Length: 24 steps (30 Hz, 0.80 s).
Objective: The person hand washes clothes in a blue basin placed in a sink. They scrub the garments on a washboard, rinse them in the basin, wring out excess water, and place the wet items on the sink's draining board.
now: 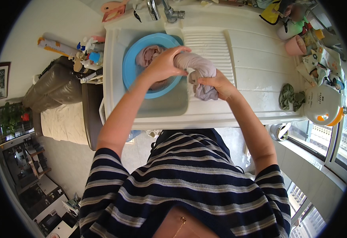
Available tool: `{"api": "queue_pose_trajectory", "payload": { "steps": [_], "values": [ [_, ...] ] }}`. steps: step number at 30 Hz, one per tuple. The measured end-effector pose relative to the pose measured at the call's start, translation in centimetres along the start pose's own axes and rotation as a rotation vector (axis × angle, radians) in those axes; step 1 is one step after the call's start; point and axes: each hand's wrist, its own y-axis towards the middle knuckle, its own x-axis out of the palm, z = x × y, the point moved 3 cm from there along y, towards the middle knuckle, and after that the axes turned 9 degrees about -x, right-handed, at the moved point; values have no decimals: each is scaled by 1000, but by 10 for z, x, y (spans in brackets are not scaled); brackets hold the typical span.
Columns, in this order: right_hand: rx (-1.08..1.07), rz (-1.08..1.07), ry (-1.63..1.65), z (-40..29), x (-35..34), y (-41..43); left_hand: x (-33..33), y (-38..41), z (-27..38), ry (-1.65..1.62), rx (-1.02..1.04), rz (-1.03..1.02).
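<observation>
A wet, twisted, pale pink cloth (195, 63) arches between my two hands, over the right rim of a blue plastic basin (128, 73) and the ribbed washboard (209, 41). My right hand (219, 84) grips its lower part, thumb across the front, and a bunched end hangs below. Around the other end my left hand (164, 64) is cupped, thumb and fingers spread apart; how firmly it holds the cloth cannot be told. More pinkish fabric (149, 56) lies in the basin, partly hidden behind my left hand and forearm. The basin sits in the white laundry sink (161, 110).
A chrome faucet (153, 10) stands behind the basin. Pump bottles (87, 58) crowd the left side. On the counter's right are a dark green cloth (291, 96), a pink cup (295, 46), a white and orange container (322, 104) and a patterned cloth (324, 67).
</observation>
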Motion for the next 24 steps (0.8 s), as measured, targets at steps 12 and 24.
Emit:
{"api": "queue_pose_trajectory", "payload": {
  "steps": [12,24],
  "values": [
    [-1147,-157,-1464,-69,47,-7,78,-66,-44,-1291,-393,-981],
    [-510,-329,-1799,-64,38,8,24,-50,-13,-154,-243,-509]
  ]
}}
